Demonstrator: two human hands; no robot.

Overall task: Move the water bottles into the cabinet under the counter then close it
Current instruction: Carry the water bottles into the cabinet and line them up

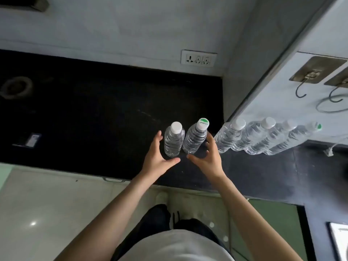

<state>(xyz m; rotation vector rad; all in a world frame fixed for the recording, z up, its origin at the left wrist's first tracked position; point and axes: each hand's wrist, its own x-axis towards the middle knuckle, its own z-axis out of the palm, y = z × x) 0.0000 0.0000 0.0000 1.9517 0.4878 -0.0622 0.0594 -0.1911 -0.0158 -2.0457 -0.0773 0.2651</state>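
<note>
Head view: green-white "Cestbon" cap [202, 123] on bottle [194, 141] beside right hand [210, 159]

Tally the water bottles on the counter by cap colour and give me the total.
White-cap bottles: 4
Green-marked-cap bottles: 2
Total: 6
</note>
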